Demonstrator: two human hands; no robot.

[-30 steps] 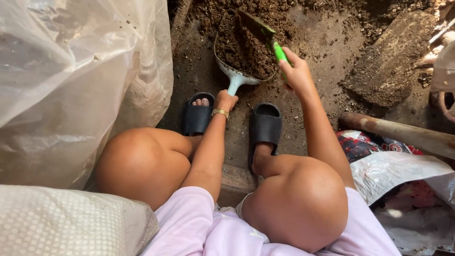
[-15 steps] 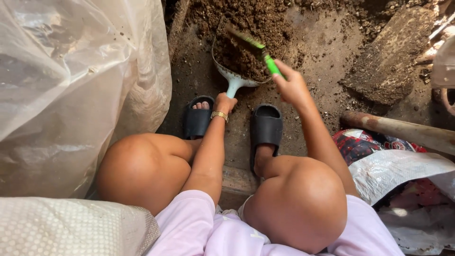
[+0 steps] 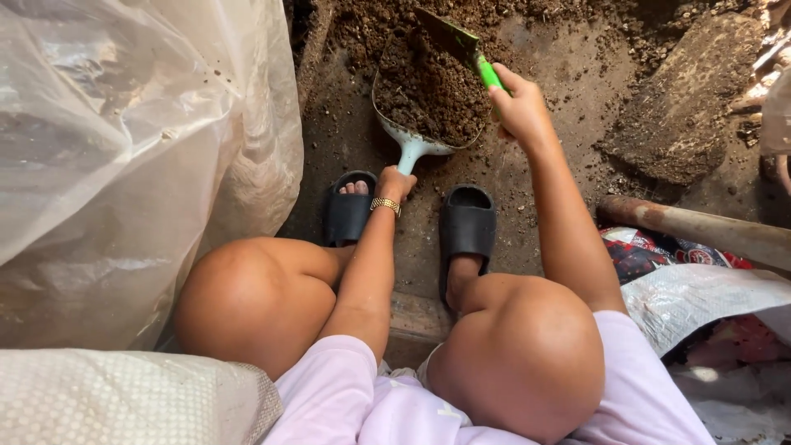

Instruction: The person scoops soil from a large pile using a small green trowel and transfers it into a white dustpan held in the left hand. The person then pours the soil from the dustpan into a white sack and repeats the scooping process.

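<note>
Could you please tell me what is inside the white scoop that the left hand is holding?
The white scoop is heaped with dark brown soil. The soil covers its inner bottom, so anything beneath cannot be seen.

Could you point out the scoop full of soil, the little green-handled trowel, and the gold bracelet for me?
scoop (image 3: 410, 148): head view, on its pale handle neck just below the soil-filled bowl.
trowel (image 3: 449, 37): head view, on the dark metal blade above the green handle.
bracelet (image 3: 385, 204): head view, on the gold band around the left wrist.
</note>
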